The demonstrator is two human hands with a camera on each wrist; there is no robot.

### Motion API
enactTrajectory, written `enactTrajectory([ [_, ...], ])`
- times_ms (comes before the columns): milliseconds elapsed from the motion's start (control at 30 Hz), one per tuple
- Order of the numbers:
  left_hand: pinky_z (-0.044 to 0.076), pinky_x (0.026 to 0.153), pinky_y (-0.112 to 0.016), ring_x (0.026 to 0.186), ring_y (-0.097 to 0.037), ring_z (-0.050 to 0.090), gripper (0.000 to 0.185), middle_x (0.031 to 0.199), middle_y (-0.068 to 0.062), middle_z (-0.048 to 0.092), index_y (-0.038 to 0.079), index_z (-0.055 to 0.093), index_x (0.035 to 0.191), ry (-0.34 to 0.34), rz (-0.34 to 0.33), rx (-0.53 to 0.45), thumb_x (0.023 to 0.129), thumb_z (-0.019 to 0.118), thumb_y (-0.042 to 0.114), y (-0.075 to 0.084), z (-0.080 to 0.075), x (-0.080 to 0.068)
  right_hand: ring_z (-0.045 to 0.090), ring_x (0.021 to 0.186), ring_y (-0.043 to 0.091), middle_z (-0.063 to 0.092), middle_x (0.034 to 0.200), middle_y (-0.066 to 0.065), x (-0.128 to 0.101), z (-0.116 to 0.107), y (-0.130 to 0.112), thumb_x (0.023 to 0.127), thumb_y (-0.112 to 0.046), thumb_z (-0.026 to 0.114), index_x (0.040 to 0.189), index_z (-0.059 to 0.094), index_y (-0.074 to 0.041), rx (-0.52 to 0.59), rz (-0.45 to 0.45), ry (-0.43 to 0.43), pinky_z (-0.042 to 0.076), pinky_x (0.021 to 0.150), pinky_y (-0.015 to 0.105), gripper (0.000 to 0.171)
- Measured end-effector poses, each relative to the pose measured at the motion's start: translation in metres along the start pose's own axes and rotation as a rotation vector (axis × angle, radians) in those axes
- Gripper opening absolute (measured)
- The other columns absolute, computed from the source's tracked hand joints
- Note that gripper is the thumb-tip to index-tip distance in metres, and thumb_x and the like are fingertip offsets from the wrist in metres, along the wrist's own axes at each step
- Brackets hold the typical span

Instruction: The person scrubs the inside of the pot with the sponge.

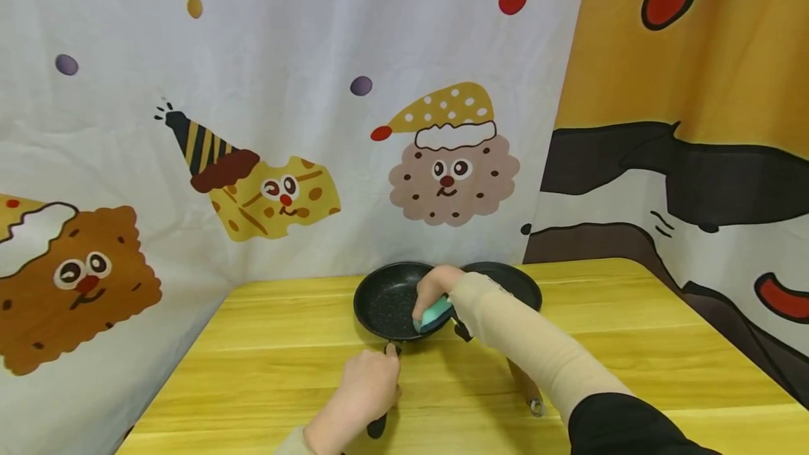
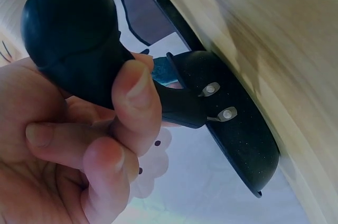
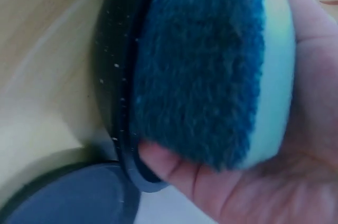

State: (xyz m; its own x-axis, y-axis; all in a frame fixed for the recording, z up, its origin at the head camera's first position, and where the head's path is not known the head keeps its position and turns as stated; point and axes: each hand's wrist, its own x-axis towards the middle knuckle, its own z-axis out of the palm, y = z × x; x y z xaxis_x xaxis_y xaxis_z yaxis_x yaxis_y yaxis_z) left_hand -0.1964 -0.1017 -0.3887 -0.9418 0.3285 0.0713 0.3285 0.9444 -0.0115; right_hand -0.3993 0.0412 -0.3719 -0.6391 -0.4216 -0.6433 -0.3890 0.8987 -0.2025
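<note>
A black speckled frying pan (image 1: 387, 304) sits on the wooden table, its handle pointing toward me. My left hand (image 1: 371, 383) grips that black handle (image 2: 74, 39), with the fingers curled round it in the left wrist view. Over the pan's right side, my right hand (image 1: 436, 285) holds a green sponge (image 1: 436, 311) at the rim. The right wrist view shows the sponge's dark scouring side (image 3: 203, 71) facing the pan wall (image 3: 113, 60), with fingertips inside the rim.
Behind my right forearm a second, flatter dark pan (image 1: 508, 285) lies on the table (image 1: 272, 364); its brown handle (image 1: 526, 383) with a metal ring points toward me. A curtain (image 1: 284, 55) printed with cartoon food hangs right behind the table's back edge.
</note>
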Motion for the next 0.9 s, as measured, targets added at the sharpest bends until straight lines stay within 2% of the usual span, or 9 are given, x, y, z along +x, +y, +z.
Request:
enactTrajectory([
  [100,0.04,0.039,-0.027,0.049,-0.016,0.052,0.058,0.066,-0.008,0.062,-0.005,0.063,0.124,-0.018,-0.006,-0.003,0.079,0.078,0.029,-0.001,-0.002,0.0,0.047,0.078,0.015,0.058,0.099,0.001,0.002,0.004,-0.001,0.082,-0.04,0.064,0.088,0.064,-0.014,0.089,-0.091,-0.006,0.039,0.068,0.033,0.027],
  [133,0.041,0.039,-0.027,0.05,-0.017,0.054,0.058,0.066,-0.008,0.062,-0.005,0.062,0.124,-0.019,-0.005,-0.005,0.08,0.078,0.029,-0.002,-0.002,0.0,0.048,0.076,0.015,0.059,0.095,-0.001,0.002,0.005,-0.002,0.081,-0.039,0.066,0.082,0.064,-0.017,0.116,-0.124,-0.011,0.04,0.067,0.033,0.021],
  [233,0.041,0.04,-0.028,0.052,-0.018,0.056,0.057,0.065,-0.007,0.062,-0.005,0.063,0.124,-0.013,0.014,-0.009,0.08,0.077,0.029,-0.003,-0.001,0.0,0.053,0.086,0.011,0.063,0.106,-0.009,0.002,0.01,-0.006,0.084,-0.034,0.068,0.09,0.074,-0.025,0.152,-0.199,0.002,0.044,0.073,0.031,0.013],
  [333,0.041,0.04,-0.029,0.051,-0.018,0.055,0.057,0.063,-0.006,0.06,-0.006,0.063,0.123,0.007,0.036,-0.015,0.079,0.077,0.029,-0.003,0.0,-0.001,0.056,0.102,0.008,0.064,0.118,-0.013,0.004,0.014,-0.011,0.084,-0.031,0.07,0.107,0.075,-0.031,0.107,-0.25,0.045,0.046,0.084,0.029,0.024],
  [467,0.043,0.042,-0.032,0.054,-0.02,0.058,0.057,0.064,-0.006,0.061,-0.007,0.064,0.12,0.046,0.047,-0.008,0.077,0.077,0.029,-0.001,0.001,-0.002,0.054,0.12,0.012,0.062,0.124,-0.014,0.007,0.021,-0.019,0.085,-0.026,0.07,0.117,0.072,-0.031,0.036,-0.3,0.118,0.047,0.091,0.029,0.033],
  [567,0.045,0.044,-0.034,0.059,-0.023,0.061,0.058,0.068,-0.008,0.064,-0.008,0.064,0.119,0.065,0.04,-0.014,0.076,0.077,0.029,0.003,0.001,-0.001,0.052,0.122,0.014,0.062,0.126,-0.013,0.012,0.026,-0.025,0.085,-0.021,0.073,0.118,0.071,-0.031,0.027,-0.32,0.182,0.048,0.083,0.025,0.035],
  [667,0.044,0.042,-0.032,0.055,-0.02,0.058,0.058,0.062,-0.005,0.06,-0.009,0.064,0.119,0.054,0.033,-0.04,0.077,0.076,0.029,0.005,0.001,0.0,0.057,0.11,0.008,0.062,0.125,-0.011,0.018,0.033,-0.031,0.084,-0.019,0.075,0.119,0.071,-0.03,0.008,-0.333,0.266,0.045,0.069,0.022,0.037],
  [733,0.042,0.04,-0.03,0.05,-0.017,0.053,0.058,0.058,-0.002,0.055,-0.01,0.063,0.12,0.045,0.033,-0.061,0.079,0.075,0.028,0.006,0.002,0.001,0.057,0.089,0.009,0.066,0.118,-0.005,0.024,0.038,-0.035,0.085,-0.018,0.075,0.122,0.069,-0.028,-0.021,-0.34,0.331,0.038,0.061,0.023,0.04],
  [900,0.038,0.037,-0.028,0.046,-0.014,0.046,0.058,0.052,0.002,0.045,-0.012,0.06,0.122,0.043,0.033,-0.08,0.08,0.073,0.026,0.007,0.003,0.002,0.052,0.116,0.025,0.05,0.139,0.014,0.035,0.047,-0.042,0.089,-0.017,0.071,0.131,0.063,-0.028,-0.065,-0.294,0.467,0.038,0.067,0.025,0.044],
])
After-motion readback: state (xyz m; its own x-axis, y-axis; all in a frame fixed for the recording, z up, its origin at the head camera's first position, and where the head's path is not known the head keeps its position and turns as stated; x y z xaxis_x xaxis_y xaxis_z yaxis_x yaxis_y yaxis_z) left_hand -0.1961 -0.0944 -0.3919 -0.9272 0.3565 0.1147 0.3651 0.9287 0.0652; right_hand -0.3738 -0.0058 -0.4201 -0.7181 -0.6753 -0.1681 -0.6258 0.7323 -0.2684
